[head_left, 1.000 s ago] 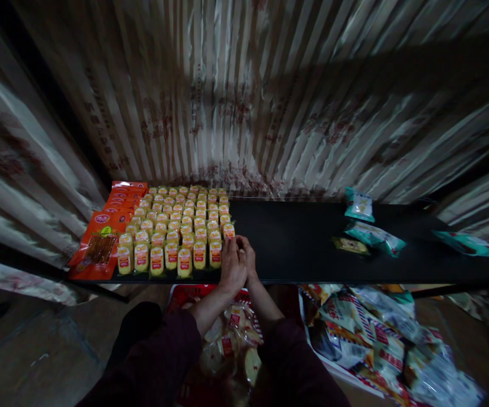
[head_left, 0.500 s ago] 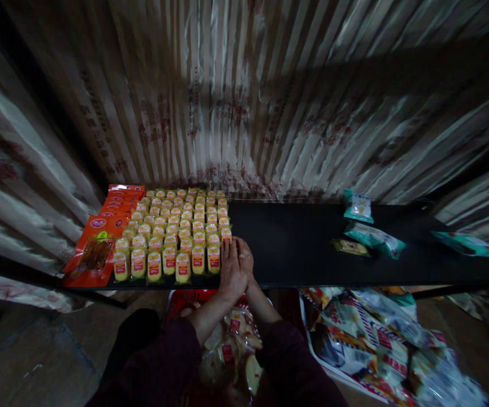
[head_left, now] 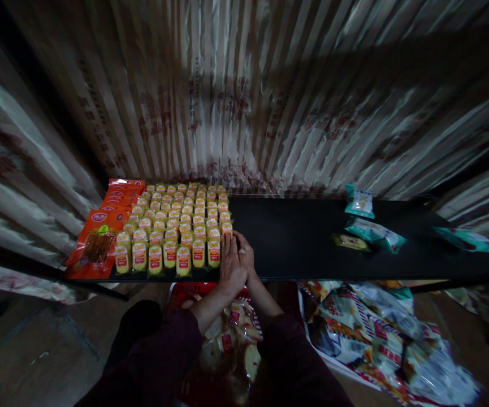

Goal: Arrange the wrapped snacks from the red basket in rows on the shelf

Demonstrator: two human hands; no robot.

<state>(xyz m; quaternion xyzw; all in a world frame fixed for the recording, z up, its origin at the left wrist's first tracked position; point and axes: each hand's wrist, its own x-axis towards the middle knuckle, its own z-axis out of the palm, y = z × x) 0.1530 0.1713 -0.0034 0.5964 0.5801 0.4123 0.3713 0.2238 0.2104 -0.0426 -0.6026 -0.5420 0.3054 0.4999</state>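
Rows of small yellow snack packs (head_left: 176, 226) stand upright on the left part of a black shelf (head_left: 295, 243). My left hand (head_left: 231, 264) lies with its fingers stretched forward against the right side of the front packs. Pressed against it from the right is my right hand (head_left: 247, 255), fingers curled in toward the left fingertips. Anything held between the two hands is hidden. Both forearms, in dark sleeves, reach up from below.
Orange flat packets (head_left: 100, 237) lie stacked at the shelf's left end. Several teal and green packets (head_left: 373, 233) lie scattered on its right part. Below the shelf are a red basket of wrapped snacks (head_left: 231, 339) and a pile of bags (head_left: 380, 339). A striped curtain hangs behind.
Both hands stay pressed together at the right edge of the yellow packs. Only the view has shifted slightly.
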